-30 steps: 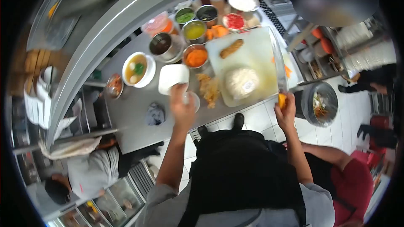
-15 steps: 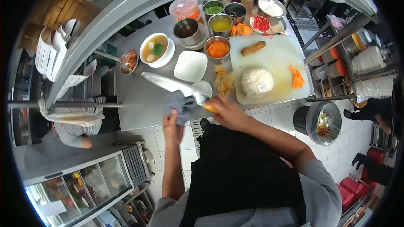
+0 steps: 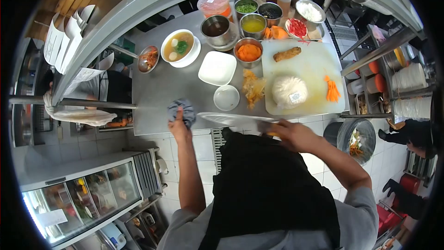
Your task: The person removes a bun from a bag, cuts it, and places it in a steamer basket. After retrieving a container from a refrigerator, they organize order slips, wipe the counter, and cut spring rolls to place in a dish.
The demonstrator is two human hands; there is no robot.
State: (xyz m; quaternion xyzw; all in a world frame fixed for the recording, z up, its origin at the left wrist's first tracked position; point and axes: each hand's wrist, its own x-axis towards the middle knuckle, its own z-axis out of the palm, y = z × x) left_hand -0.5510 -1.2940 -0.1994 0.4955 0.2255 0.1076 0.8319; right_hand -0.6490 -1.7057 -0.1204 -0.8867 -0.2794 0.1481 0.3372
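My left hand (image 3: 179,127) grips a crumpled grey-blue cloth (image 3: 183,110) at the front edge of the steel counter (image 3: 157,97). My right hand (image 3: 292,135) holds a large knife (image 3: 236,119) by its orange handle, the broad blade lying flat and pointing left toward the cloth, just in front of the counter edge. Behind the blade sit a small round white dish (image 3: 226,97) and a pile of fried pieces (image 3: 254,88). A white cutting board (image 3: 305,76) carries a wrapped white bundle (image 3: 289,91), carrot strips (image 3: 332,89) and a fried roll (image 3: 286,54).
At the back stand a soup bowl (image 3: 181,47), a square white plate (image 3: 217,68), metal tubs of sauces and shredded carrot (image 3: 249,51). A bin (image 3: 356,140) stands on the floor to the right. Another person (image 3: 108,88) works beyond the counter on the left; a glass case (image 3: 88,194) is lower left.
The knife has swung down from over the counter to lie flat along its front edge. My right hand drew back to the right. My left hand stays on the cloth, slightly farther left.
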